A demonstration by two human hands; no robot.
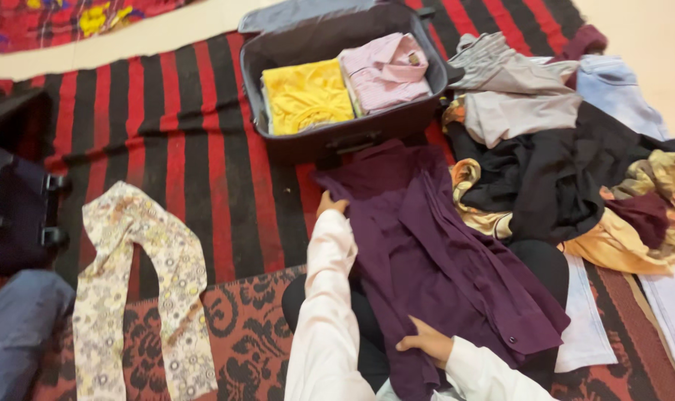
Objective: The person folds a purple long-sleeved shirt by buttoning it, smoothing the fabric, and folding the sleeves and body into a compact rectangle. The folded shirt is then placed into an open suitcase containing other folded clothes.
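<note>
**A:** so where's the purple shirt [441,260] sitting?

**B:** spread over their lap. Left hand [330,204] is at its far left edge, grip hidden under the cloth, can't tell. Right hand [426,343] lies flat on the near hem, fingers spread.

**A:** room to move?

**B:** open suitcase [337,141] just beyond the left hand, clothes pile [545,171] right of it, bare striped rug [203,186] to the left.

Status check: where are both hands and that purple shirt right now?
Left hand on the far edge of the purple shirt. Right hand pressing its near edge. Shirt spread flat before the open suitcase. Clothes pile crowding the right.
</note>
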